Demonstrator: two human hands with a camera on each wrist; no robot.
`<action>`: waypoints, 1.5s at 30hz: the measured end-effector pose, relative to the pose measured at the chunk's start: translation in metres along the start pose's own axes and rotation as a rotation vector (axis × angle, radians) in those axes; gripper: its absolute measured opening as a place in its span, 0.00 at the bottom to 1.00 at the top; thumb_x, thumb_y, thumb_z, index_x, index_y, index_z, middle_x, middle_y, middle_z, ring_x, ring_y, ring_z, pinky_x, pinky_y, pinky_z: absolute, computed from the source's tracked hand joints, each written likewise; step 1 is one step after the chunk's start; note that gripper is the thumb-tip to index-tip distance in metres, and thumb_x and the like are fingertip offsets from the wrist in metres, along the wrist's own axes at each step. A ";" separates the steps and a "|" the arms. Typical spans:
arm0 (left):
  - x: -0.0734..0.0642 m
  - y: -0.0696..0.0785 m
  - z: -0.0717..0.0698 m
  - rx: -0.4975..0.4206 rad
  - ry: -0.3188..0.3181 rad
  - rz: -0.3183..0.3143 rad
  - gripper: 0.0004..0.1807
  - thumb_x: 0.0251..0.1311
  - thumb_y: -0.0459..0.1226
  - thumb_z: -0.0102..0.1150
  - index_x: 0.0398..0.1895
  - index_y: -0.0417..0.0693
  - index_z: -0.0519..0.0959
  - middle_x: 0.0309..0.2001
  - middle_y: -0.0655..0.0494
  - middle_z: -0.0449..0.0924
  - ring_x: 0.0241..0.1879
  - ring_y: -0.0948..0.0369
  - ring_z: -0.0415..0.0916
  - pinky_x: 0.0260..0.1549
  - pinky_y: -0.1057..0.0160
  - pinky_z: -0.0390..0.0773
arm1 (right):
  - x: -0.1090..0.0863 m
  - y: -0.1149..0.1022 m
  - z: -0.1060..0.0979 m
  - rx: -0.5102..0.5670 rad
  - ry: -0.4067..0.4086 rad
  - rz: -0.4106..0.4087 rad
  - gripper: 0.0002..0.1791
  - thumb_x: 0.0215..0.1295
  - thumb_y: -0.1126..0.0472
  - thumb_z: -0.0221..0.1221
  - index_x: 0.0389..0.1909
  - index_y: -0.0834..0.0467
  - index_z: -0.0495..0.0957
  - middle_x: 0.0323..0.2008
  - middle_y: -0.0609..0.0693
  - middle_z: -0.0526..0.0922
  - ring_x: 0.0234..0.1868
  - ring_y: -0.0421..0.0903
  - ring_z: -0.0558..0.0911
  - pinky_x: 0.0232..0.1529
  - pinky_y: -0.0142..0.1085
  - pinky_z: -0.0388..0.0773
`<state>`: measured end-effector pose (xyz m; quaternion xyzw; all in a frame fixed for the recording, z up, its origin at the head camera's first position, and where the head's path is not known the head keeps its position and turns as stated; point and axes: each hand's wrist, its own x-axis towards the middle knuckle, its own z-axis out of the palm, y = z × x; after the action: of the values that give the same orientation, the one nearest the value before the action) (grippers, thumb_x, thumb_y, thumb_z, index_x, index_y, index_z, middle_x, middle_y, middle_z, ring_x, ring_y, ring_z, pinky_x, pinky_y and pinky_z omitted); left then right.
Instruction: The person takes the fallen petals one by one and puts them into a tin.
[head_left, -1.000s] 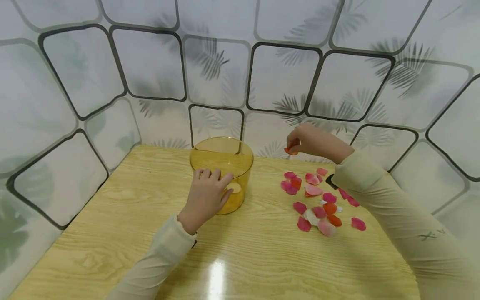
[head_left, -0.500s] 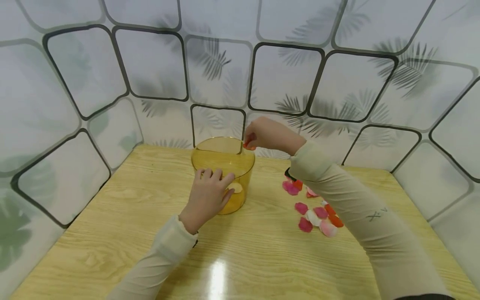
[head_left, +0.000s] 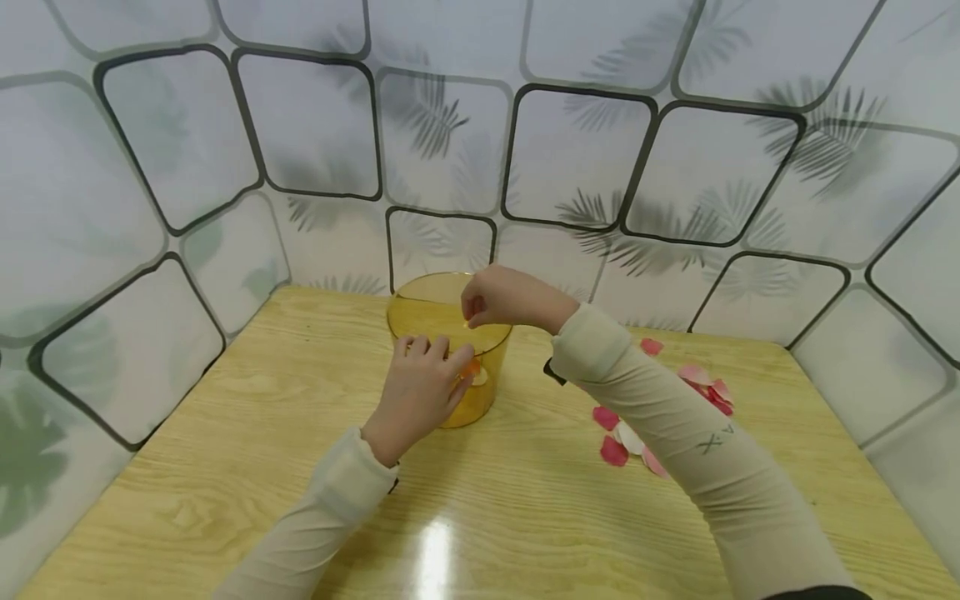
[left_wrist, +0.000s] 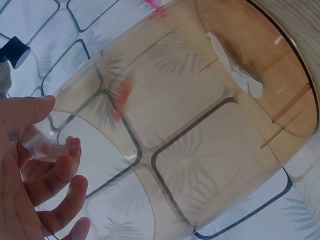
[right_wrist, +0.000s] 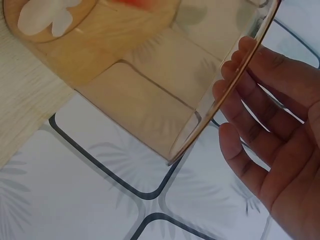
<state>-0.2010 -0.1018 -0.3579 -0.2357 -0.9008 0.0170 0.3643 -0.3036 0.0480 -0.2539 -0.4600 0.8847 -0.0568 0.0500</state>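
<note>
A clear amber plastic tub [head_left: 495, 371] stands on the wooden table. My left hand [head_left: 416, 387] holds its near rim, fingers hooked over the edge and thumb along the outer wall. Above the opening's right side hangs my right hand [head_left: 517, 298]; in the right wrist view its fingers [right_wrist: 245, 112] are loosely bent and hold nothing. Blurred in the left wrist view, a red petal [left_wrist: 122, 97] drops inside the tub. White petals [left_wrist: 232, 65] lie on the tub's bottom.
Right of the tub, pink and white petals [head_left: 615, 451] are scattered on the table [head_left: 300, 400], partly hidden by the right sleeve [head_left: 675, 408]. More pink petals [head_left: 693, 375] lie beyond the forearm. A patterned curtain [head_left: 442, 150] surrounds the table's back and sides.
My right hand has moved left from above the petals to the tub's opening, then dipped lower and let go of the red petal. The left hand keeps its place on the rim.
</note>
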 end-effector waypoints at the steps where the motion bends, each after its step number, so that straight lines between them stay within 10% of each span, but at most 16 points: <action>1: 0.000 0.000 0.000 -0.002 -0.002 0.000 0.19 0.51 0.50 0.66 0.41 0.53 0.74 0.32 0.52 0.77 0.32 0.52 0.76 0.42 0.50 0.75 | -0.001 0.000 0.000 -0.004 0.002 0.001 0.04 0.59 0.61 0.62 0.30 0.56 0.84 0.30 0.49 0.85 0.31 0.43 0.81 0.38 0.35 0.78; 11: 0.001 0.000 0.000 -0.003 -0.011 -0.001 0.18 0.52 0.49 0.66 0.41 0.53 0.74 0.32 0.52 0.77 0.33 0.51 0.76 0.43 0.50 0.75 | -0.021 0.008 -0.007 0.008 0.084 -0.006 0.03 0.58 0.61 0.63 0.31 0.57 0.83 0.30 0.50 0.85 0.32 0.44 0.81 0.39 0.37 0.78; 21: 0.001 0.001 0.000 -0.010 -0.010 -0.008 0.17 0.52 0.49 0.66 0.39 0.53 0.74 0.30 0.53 0.76 0.32 0.52 0.75 0.42 0.50 0.75 | -0.092 0.032 -0.011 0.003 0.160 0.031 0.02 0.56 0.62 0.65 0.30 0.56 0.83 0.28 0.46 0.83 0.30 0.40 0.79 0.37 0.38 0.79; 32: 0.001 0.000 0.002 -0.013 -0.004 -0.007 0.17 0.52 0.49 0.66 0.38 0.52 0.72 0.30 0.52 0.75 0.32 0.51 0.75 0.42 0.49 0.75 | -0.161 0.079 0.073 0.064 0.027 0.124 0.05 0.52 0.65 0.66 0.28 0.56 0.79 0.25 0.42 0.79 0.27 0.36 0.75 0.32 0.31 0.77; 45: 0.001 0.002 0.001 -0.019 -0.001 -0.008 0.17 0.52 0.48 0.66 0.39 0.52 0.72 0.30 0.52 0.75 0.32 0.51 0.75 0.43 0.49 0.75 | -0.164 0.120 0.135 0.195 -0.109 0.296 0.14 0.48 0.62 0.70 0.36 0.61 0.80 0.34 0.50 0.80 0.35 0.45 0.77 0.39 0.37 0.78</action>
<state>-0.2019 -0.0997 -0.3580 -0.2356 -0.9020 0.0073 0.3616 -0.2875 0.2432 -0.3986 -0.3204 0.9289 -0.1093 0.1502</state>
